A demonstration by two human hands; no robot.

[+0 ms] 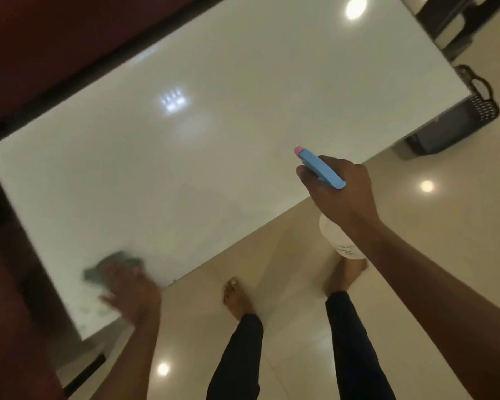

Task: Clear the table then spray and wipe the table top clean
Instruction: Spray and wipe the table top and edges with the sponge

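Note:
A glossy white table top (214,134) fills most of the view, with nothing on it but a cloth. My left hand (130,293) is blurred and lies on a grey-blue cloth (110,267) near the table's front left corner. Over the table's front edge, my right hand (341,192) grips a spray bottle (321,168) with a blue head and pink nozzle aimed across the table. Its white body (338,241) hangs below my wrist.
A dark perforated basket (479,93) stands on the floor past the table's right end. A dark red wall (41,53) runs along the far and left sides. My bare feet (237,295) stand on glossy beige tiles beside the front edge.

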